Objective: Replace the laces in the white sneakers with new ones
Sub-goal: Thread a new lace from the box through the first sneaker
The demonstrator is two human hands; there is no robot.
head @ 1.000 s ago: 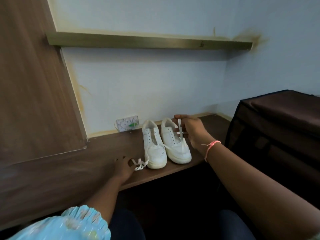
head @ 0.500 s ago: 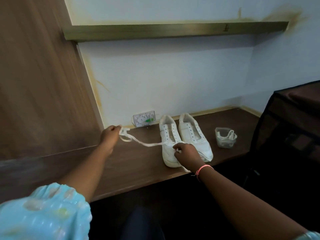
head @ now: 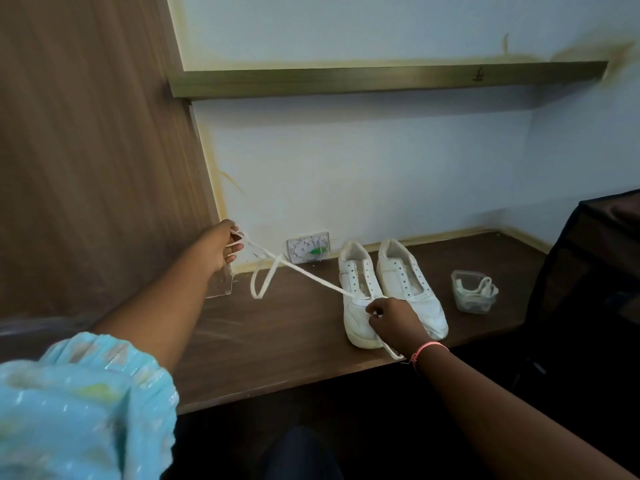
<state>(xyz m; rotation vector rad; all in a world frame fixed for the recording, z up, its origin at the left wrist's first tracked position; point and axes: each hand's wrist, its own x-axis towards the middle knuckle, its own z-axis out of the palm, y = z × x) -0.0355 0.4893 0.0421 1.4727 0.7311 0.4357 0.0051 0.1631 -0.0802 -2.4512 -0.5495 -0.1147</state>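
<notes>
Worktop [head: 294,341]: dark wood, wall along its back edge. Two white sneakers [head: 391,292] stand side by side near the back edge, toes toward the front edge, eyelets bare. Clear container [head: 473,296] right of them holds laces. White lace [head: 304,271] spans between hands: left hand [head: 221,249] raised near the back left corner, fingers curled round one end; right hand [head: 393,318] over the left sneaker's toe, fingers pinching the lace.

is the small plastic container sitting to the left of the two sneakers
No, the plastic container sits on the shelf to the right of the sneakers.
</notes>
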